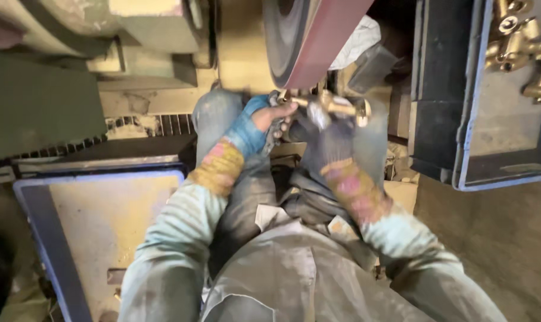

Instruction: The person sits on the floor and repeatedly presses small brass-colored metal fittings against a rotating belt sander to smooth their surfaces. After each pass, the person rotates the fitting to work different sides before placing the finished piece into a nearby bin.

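The person is sitting at a belt grinder, looking down over their lap, and is holding a brass fitting (333, 106) up against the reddish-brown belt (327, 39) just below the grey wheel (282, 36). The left hand (269, 119), in a blue fingerless glove, is pinching the fitting's left end, its grip closing around that end with bare fingers. The right hand (330, 140), in a dark glove and blurred, is wrapping under and around the fitting's middle, its grip closed on it too. The fitting is sitting between both hands, touching or just beside the belt; the blur is keeping the exact contact from being told. It is looking like solid cast metal: stiff, fairly heavy for its bulk, smooth and likely slippery where polished, and probably warming at the belt, so taking it by both ends, away from the ground face, is seeming the safer hold. To the right, a dark blue-rimmed crate (470, 119) is holding more brass fittings (521, 45) in its upper corner. To the left, another blue-rimmed crate (44, 238) is showing a dusty tan floor. No labels or signs are showing legibly anywhere.
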